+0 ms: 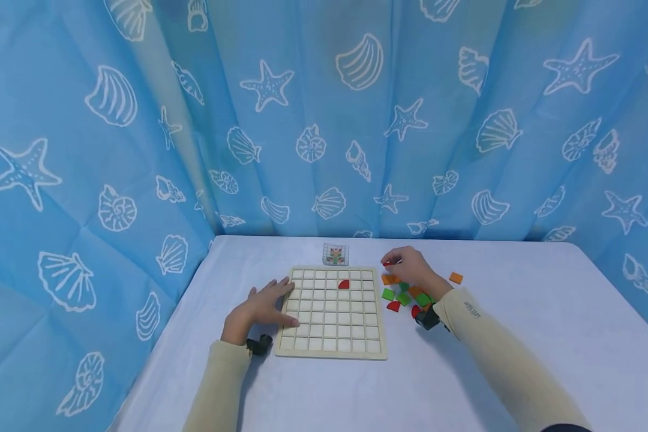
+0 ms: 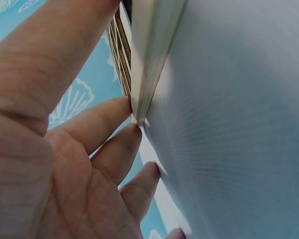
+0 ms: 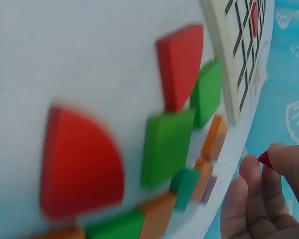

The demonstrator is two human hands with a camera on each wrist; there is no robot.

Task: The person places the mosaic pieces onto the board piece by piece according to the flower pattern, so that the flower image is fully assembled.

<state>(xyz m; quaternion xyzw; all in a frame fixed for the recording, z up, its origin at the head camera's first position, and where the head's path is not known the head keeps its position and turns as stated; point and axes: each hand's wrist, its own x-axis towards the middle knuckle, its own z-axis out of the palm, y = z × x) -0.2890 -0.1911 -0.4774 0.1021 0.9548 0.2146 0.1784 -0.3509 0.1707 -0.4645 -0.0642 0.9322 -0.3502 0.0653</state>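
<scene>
My left hand [image 1: 266, 306] rests with spread, straight fingers on the left edge of a pale grid board [image 1: 330, 359]. In the left wrist view, its fingertips touch the board's side [image 2: 148, 59]. One red quarter-round tile [image 1: 344, 284] sits in a cell in the board's upper part. Past the board's top right corner, my right hand [image 1: 413, 267] pinches another red tile [image 3: 264, 159] between thumb and fingers. Most of that tile is hidden by the fingers. Below this hand lie loose tiles: a green square [image 3: 168, 147], a red quarter-round [image 3: 82, 162] and several orange ones.
A small pattern card [image 1: 335, 254] with a coloured design lies just behind the board. One orange tile [image 1: 456, 278] is apart from the pile, to the right. The white table [image 1: 464, 384] ends at a blue shell-print curtain [image 1: 313, 120].
</scene>
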